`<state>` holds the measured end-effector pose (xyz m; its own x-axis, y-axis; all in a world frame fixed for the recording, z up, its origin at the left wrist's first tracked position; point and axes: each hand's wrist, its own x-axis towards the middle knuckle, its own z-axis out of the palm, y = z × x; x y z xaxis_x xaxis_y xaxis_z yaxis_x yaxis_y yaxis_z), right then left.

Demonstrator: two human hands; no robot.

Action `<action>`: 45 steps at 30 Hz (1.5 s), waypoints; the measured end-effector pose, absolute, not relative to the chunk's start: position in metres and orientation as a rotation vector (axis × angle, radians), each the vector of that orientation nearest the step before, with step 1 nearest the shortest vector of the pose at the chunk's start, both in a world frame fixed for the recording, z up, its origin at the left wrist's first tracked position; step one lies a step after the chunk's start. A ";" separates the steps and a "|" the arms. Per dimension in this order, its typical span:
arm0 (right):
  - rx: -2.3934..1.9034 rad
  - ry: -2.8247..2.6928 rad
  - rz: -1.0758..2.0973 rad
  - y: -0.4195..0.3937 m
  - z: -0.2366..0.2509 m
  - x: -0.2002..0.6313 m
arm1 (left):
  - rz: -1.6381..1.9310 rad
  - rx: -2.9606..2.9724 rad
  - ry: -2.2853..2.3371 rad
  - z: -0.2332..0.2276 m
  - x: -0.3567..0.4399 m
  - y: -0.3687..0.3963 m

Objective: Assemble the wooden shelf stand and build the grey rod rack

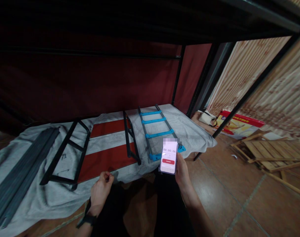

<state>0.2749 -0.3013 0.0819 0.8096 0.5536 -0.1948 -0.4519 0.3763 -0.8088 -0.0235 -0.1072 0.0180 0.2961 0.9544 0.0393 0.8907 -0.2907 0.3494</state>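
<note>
The largest thing before the person is the low bed covered by a grey cloth with broad red stripes (107, 158), which spreads away beyond both hands under a dark metal frame overhead. On it, far out to the left of the left hand, lies a bundle of long dark grey slats (18, 168), its long axis running away and to the right. Nearer, just beyond and left of the left hand, rests a black metal rail section (66, 154), and past the gap between the hands stands a second, narrower black metal rail piece (131, 138). Directly beyond the right hand lies a dark ladder with bright blue rungs (156, 131), its long axis running straight away from the person, its near foot close behind the phone; of the two hands, the right is plainly the nearer to it. The right hand (182, 172) has its grip closed around a slim smartphone with a lit pink screen showing a timer (169, 156), held upright just above the bed's near edge. The left hand (100, 191) rests at that edge with its grip curled loosely shut, a dark watch strap (87, 220) on the wrist; whether it pinches anything small cannot be told.
</note>
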 end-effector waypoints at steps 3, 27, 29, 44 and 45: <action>-1.005 -0.131 0.618 -0.302 0.080 0.275 | 0.329 2.327 1.684 0.016 -0.025 -0.107; -1.021 -0.211 0.575 -0.305 0.074 0.286 | 0.097 2.367 1.728 0.024 -0.017 -0.110; -1.018 -0.223 0.575 -0.305 0.075 0.286 | 0.085 2.373 1.734 0.024 -0.017 -0.110; -0.994 -0.167 0.608 -0.306 0.079 0.293 | 0.024 2.397 1.663 0.023 -0.020 -0.107; -0.990 -0.161 0.613 -0.306 0.079 0.293 | 0.026 2.400 1.663 0.021 -0.020 -0.106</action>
<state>0.2931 -0.3059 0.0785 0.8213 0.5522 -0.1435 -0.4101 0.3965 -0.8213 -0.0204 -0.1064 0.0211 0.3594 0.9266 -0.1109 0.9227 -0.3350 0.1907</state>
